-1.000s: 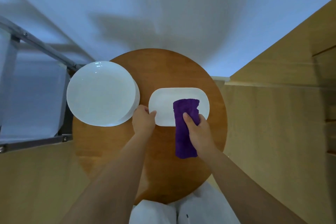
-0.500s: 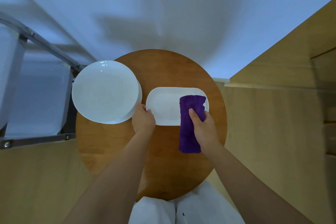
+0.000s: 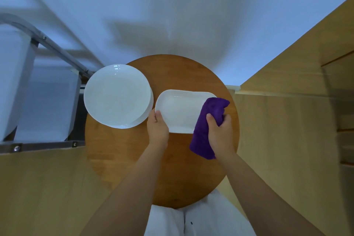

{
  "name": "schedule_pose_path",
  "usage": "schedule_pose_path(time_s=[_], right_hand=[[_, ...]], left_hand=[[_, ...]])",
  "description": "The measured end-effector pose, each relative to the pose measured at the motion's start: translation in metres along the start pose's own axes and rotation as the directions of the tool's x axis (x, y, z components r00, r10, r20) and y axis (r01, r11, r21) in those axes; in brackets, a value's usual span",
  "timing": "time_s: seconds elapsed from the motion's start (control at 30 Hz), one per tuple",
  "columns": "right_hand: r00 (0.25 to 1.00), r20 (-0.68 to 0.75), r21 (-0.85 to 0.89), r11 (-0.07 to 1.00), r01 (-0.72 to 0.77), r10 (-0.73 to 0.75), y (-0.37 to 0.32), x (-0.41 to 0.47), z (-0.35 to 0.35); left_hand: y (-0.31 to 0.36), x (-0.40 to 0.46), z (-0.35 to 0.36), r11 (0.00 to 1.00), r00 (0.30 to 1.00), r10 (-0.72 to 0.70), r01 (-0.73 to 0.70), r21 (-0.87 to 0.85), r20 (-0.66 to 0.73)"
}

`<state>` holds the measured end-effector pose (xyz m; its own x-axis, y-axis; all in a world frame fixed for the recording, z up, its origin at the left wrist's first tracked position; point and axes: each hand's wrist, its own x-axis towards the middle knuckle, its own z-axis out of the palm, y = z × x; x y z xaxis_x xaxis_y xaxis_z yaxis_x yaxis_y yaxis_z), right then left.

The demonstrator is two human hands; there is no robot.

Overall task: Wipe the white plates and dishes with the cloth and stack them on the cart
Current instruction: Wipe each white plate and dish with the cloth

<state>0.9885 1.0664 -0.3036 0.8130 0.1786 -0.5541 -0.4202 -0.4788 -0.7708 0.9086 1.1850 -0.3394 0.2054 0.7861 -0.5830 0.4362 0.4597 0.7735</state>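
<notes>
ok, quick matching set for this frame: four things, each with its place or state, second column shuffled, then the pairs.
Things:
1. purple cloth
2. oblong white dish
3. stack of round plates
4. left hand

Places or states:
A. on the round wooden table's left edge, beside the cart
B. gripped in the right hand
C. holds the dish's near left corner
D. mid-table, right end under the cloth

Pairs: 1-B, 2-D, 3-A, 4-C

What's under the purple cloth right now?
The purple cloth covers the rectangular dish's right end and drapes onto the round wooden table. The right hand grips it. The dish surface beneath is hidden.
</notes>
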Motion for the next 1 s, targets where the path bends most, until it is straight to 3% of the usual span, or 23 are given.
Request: schedule_pose_path(time_s=[0.13, 0.23, 0.43, 0.63, 0.83, 1.0], right_hand=[[0.976, -0.17, -0.178, 0.979, 0.104, -0.135, -0.012, 0.001, -0.006], [0.96, -0.241, -0.276, 0.959, 0.07, -0.139, -0.027, -0.005, -0.004], [0.942, -0.286, -0.339, 0.938, 0.072, -0.175, -0.039, -0.043, 0.01], [0.93, -0.275, -0.378, 0.917, 0.128, -0.244, -0.047, -0.072, 0.027], [0.914, -0.158, -0.295, 0.901, 0.317, -0.373, -0.052, -0.09, 0.059], [0.771, -0.013, -0.343, 0.727, 0.595, -0.636, -0.057, -0.106, 0.077]], left_hand=[[0.012, -0.022, -0.017, 0.976, 0.999, 0.044, -0.038, -0.212, 0.023], [0.019, -0.039, -0.028, 0.952, 0.995, 0.08, -0.061, -0.299, 0.053], [0.041, -0.07, -0.048, 0.934, 0.972, 0.23, -0.207, -0.292, 0.048], [0.062, -0.078, -0.072, 0.919, 0.931, 0.355, -0.331, -0.215, 0.083], [0.075, -0.082, -0.089, 0.936, 0.93, 0.343, -0.328, -0.124, 0.129], [0.071, -0.086, -0.101, 0.943, 0.954, 0.259, -0.215, -0.252, 0.154]])
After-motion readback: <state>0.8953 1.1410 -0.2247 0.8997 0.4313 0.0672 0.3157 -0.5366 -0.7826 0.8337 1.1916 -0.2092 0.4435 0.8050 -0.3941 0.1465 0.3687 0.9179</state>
